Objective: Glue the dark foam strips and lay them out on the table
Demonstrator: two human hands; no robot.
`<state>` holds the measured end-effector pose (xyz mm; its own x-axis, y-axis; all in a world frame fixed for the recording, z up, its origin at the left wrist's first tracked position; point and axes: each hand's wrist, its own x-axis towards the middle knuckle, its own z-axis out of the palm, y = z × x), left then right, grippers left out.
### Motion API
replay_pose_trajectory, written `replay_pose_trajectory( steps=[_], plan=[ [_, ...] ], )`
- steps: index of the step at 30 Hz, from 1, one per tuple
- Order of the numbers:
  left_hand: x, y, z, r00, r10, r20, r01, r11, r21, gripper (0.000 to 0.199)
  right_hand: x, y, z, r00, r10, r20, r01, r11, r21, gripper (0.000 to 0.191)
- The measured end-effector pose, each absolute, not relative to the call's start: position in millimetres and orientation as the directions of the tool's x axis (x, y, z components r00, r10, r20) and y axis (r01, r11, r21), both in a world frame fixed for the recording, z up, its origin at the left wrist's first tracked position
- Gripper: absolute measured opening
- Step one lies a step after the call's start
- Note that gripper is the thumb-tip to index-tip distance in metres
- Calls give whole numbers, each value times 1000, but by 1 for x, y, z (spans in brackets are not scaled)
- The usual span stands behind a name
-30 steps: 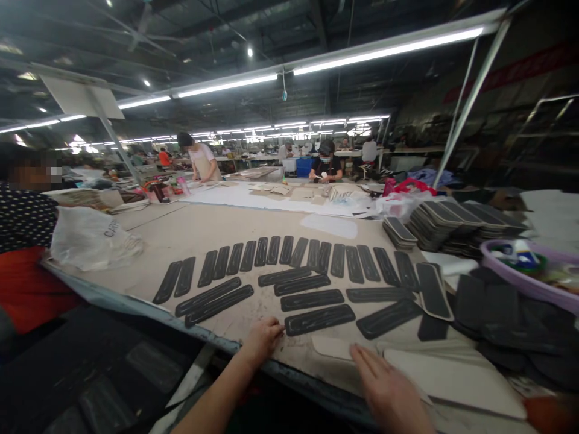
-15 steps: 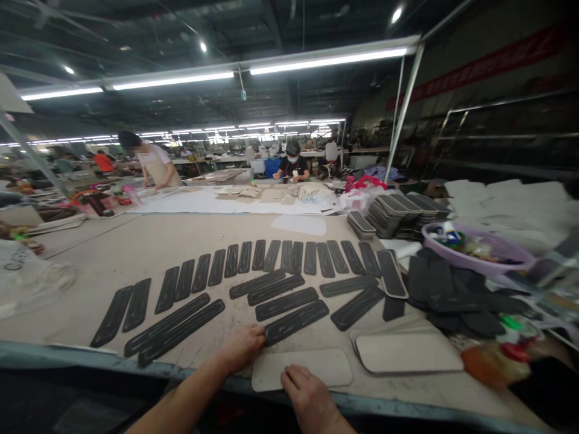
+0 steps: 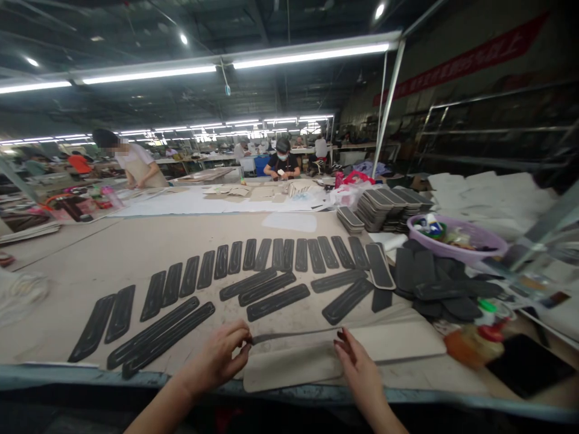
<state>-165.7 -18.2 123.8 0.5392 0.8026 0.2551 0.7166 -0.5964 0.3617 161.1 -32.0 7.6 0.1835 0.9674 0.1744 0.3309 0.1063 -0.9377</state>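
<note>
A dark oblong pad [image 3: 296, 333], seen nearly edge-on, is held up by its two ends over the near edge of the table. My left hand [image 3: 226, 349] pinches its left end between thumb and fingers. At the other end, my right hand [image 3: 359, 361] has its thumb and fingers closed on the pad's tip. Just beneath lies a beige rounded board [image 3: 289, 366], partly covered by my right hand. Beyond my hands, a similar black pad [image 3: 278, 302] with glossy streaks lies flat on the table.
Several black pads [image 3: 156, 337] are spread in rows across the table. A stack of beige boards [image 3: 407, 340] lies at right. Behind it are loose dark pieces [image 3: 429, 277], a purple basin [image 3: 456, 244] and an orange bottle [image 3: 473, 346]. Two people work farther back.
The nearest black pad has come off the table and is now between both hands. My right hand has left the beige board's front edge and moved right. The view has shifted slightly right.
</note>
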Motion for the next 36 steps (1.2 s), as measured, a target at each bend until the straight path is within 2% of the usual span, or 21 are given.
replay_pose_trajectory(
  steps=[2,4,6,9,11,13,16,18,23,27,36],
  plan=[
    [-166,-30,135,525,818,235,687,-570,450,13,168,-28,17,230,967,110,312,34,-950,56],
    [-166,-40,141,503,837,214,661,-532,529,12,171,-28,24,243,966,91,290,17,-957,50],
    [-167,-47,142,462,864,199,645,-481,594,11,172,-30,29,212,973,86,257,29,-966,43],
    [-171,-50,133,359,923,139,637,-351,686,10,173,-37,29,145,989,15,183,-12,-983,42],
    [-173,-48,118,249,968,15,625,-172,761,13,175,-42,27,107,993,-55,200,-75,-977,42],
    [-175,-42,98,151,972,-183,588,61,807,18,177,-44,25,96,993,-76,301,-102,-948,38],
    [-176,-31,66,61,901,-429,546,330,770,21,177,-43,21,111,994,-17,484,-70,-872,29],
    [-176,-26,51,4,866,-500,556,414,721,19,173,-40,19,112,994,7,584,-60,-810,22],
    [-174,-19,37,-66,864,-500,595,436,675,16,164,-33,17,38,999,-16,809,-40,-586,10],
    [-168,-17,36,-83,862,-500,620,437,651,18,160,-30,23,24,997,-72,903,-53,-426,9],
    [-156,-20,46,-96,835,-542,666,458,589,16,158,-27,24,-29,995,-98,948,-4,-317,14]
  ],
)
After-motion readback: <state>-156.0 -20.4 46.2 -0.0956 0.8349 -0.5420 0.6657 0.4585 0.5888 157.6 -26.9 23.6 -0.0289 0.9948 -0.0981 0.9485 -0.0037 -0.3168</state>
